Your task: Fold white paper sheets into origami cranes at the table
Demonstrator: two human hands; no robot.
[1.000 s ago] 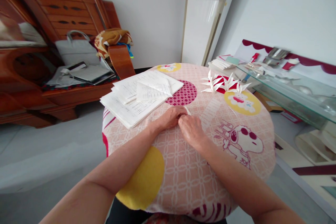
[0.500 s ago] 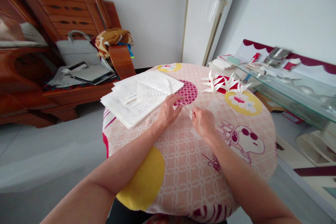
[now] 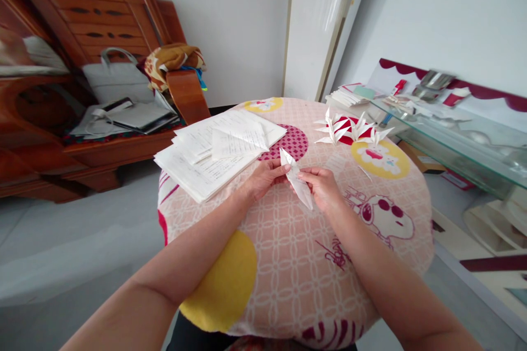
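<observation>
A narrow white piece of folded paper [image 3: 296,180], pointed at both ends, is held slanting over the table. My left hand [image 3: 267,176] pinches its left edge with the thumb on top. On the opposite edge, my right hand [image 3: 320,185] grips it between thumb and fingers. Left of my hands lies a stack of written paper sheets [image 3: 197,178], with a creased sheet [image 3: 236,141] on top. Several white folded paper cranes [image 3: 331,130] stand together at the back right of the table. A thin white strip [image 3: 364,174] rests just in front of them.
The round table wears a pink patterned cloth [image 3: 284,263]. To its right stands a glass shelf [image 3: 465,142] with cups and papers. A wooden bench [image 3: 135,148] at the left bears a grey bag [image 3: 111,79] and a laptop-like flat object [image 3: 142,116]. Behind is a white floor-standing unit [image 3: 315,38].
The folded paper has turned so its long face shows, pointing away to the upper left. My left hand has closed on its edge; earlier its fingers were reaching over beside it.
</observation>
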